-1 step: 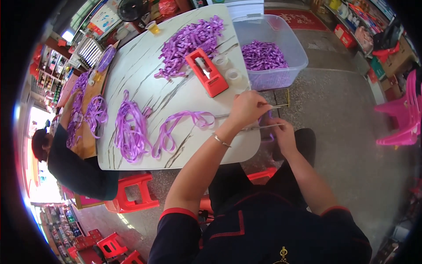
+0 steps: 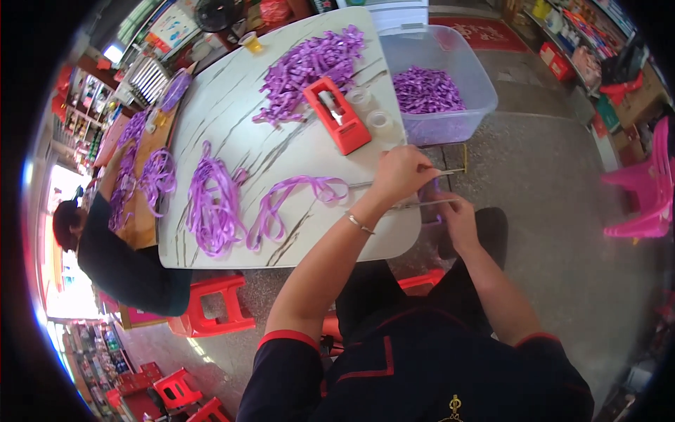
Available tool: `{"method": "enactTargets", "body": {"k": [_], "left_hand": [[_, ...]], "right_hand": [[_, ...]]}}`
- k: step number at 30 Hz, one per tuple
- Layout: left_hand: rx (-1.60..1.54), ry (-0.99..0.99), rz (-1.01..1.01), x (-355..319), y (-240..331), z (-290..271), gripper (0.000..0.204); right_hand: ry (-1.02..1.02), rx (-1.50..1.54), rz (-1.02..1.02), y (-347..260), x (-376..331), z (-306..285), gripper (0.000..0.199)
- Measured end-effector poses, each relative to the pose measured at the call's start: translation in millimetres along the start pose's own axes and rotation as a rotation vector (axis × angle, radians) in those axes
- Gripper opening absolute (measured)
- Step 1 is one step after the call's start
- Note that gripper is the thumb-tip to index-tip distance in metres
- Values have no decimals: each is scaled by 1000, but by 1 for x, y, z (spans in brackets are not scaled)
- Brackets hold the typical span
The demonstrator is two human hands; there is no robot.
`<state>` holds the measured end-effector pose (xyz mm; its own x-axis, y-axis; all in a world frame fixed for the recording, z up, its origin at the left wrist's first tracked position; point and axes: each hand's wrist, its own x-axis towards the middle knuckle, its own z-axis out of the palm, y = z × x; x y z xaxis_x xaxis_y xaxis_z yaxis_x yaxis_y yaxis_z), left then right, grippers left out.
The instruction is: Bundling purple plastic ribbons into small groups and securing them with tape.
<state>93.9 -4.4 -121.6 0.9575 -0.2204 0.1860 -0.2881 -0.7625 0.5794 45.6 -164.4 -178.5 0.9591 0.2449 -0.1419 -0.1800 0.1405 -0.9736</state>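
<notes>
Purple ribbon (image 2: 295, 193), looped at the tabletop's (image 2: 232, 141) right edge, is drawn taut between both hands at frame centre. Left hand (image 2: 401, 174), wrist arched, has fingers pinched on it; right hand (image 2: 453, 214) grips below. A loose pinch could let it slide off.

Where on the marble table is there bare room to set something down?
Bare table shows left of the ribbon pile, and along the near edge below the ribbon loops. It is crowded around the red tape dispenser, tape rolls and left hand.
</notes>
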Motion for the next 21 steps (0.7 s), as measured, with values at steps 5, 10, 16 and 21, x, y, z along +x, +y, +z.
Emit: {"method": "enactTargets", "body": {"k": [5,10,16,21], "left_hand": [[63,-52,-37,1,1,3,21],[76,-102,-53,4,-2,7,23],[62,-140,-87,7,-11,3,24],[47,-190,-104,11,-3,2,26]], "right_hand": [[4,-327,2,-8,-47,-10,21],[-45,-276,107,-12,-115,-20,13],[-259,-592,-235,-29,-172,-29,7],[-302,-636,-312,-24,-196,-41,7]]}}
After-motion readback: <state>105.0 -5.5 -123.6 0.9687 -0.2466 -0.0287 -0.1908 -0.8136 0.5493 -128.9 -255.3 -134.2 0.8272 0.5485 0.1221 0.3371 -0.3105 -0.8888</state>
